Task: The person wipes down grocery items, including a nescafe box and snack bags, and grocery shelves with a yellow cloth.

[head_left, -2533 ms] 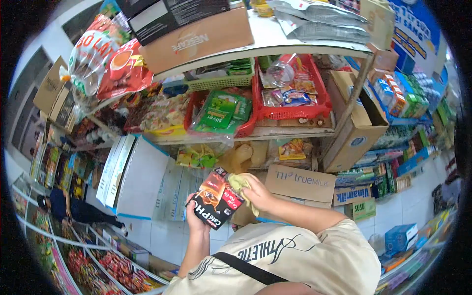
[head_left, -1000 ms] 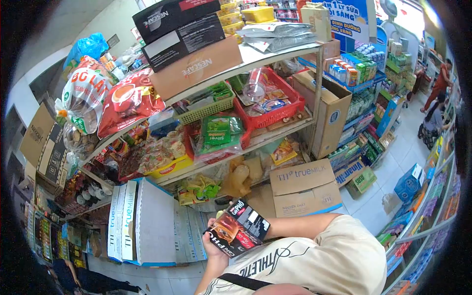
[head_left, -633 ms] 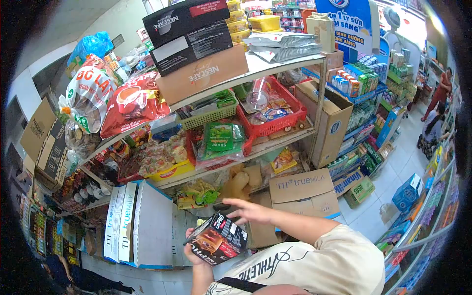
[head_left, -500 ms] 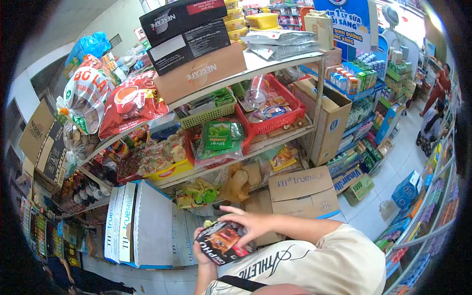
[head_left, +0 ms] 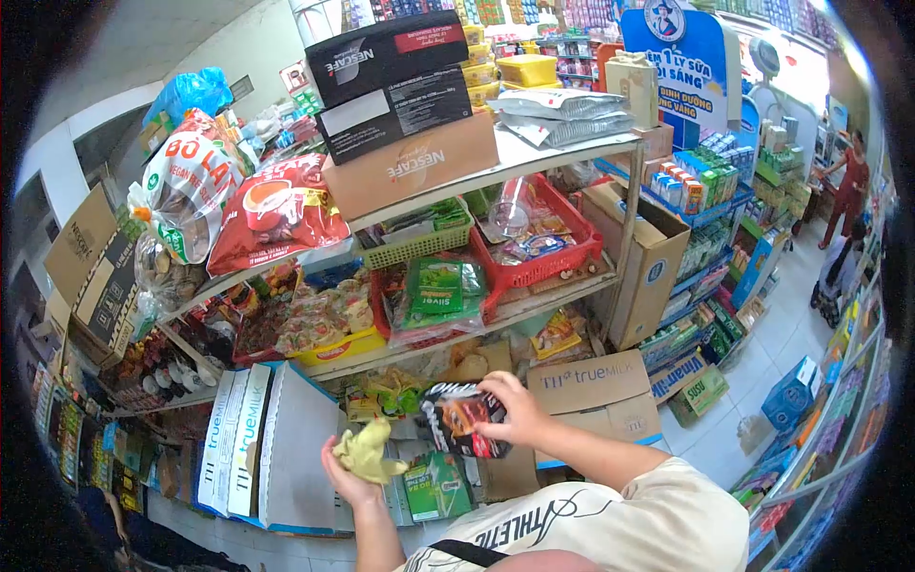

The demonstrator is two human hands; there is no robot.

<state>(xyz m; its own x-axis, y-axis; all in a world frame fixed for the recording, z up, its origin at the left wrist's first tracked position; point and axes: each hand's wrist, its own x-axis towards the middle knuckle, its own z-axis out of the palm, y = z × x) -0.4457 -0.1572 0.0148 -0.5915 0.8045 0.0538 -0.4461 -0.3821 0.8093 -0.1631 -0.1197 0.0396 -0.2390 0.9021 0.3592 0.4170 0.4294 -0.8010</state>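
Here, black box in right hand by one end, yellowish cloth in left hand.

A black printed cardboard box tilts in the right hand; a crumpled yellow-green cloth lies in the left hand.

Pale tiled floor; white-topped shelf; wall upper left; bright light upper right.

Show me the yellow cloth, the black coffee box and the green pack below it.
Yellow cloth (head_left: 367, 453): head view, middle of its folds.
Black coffee box (head_left: 457, 418): head view, its printed face.
Green pack (head_left: 437, 489): head view, its printed face.
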